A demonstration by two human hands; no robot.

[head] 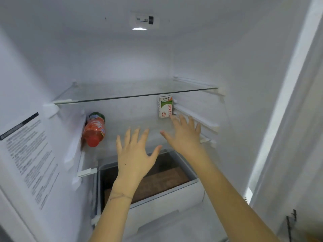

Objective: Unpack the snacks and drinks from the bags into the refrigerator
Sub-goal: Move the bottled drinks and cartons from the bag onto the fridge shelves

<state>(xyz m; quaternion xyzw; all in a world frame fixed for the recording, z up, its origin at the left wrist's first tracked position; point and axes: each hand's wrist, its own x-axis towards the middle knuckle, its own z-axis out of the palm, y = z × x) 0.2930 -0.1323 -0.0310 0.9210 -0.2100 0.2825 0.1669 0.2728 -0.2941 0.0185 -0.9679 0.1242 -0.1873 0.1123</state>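
Nearest thing in the fridge is the pulled-out white plastic crisper drawer (167, 203) at the bottom, nothing in it that I can see, just brown floor showing through.

Above it both bare arms reach in. The left hand (135, 154) hangs over the drawer's far edge with its grip spread wide, holding nothing. The right hand (184, 135) is a bit farther in and to the right, grip also spread and empty, fingertips just beside the base of the small white-and-green milk carton (165, 107). Can't tell if they actually touch it. The carton stands upright at the far right of the lower glass shelf (139, 126), against the side rails.

On the far left of that same shelf lies an orange-red plastic soda bottle with a green cap (94, 130), on its side along the wall. The upper glass shelf (136, 96) is bare.

My guess: the carton's just been placed, so the next move means pulling both hands out and going back to the bags, which aren't in view.
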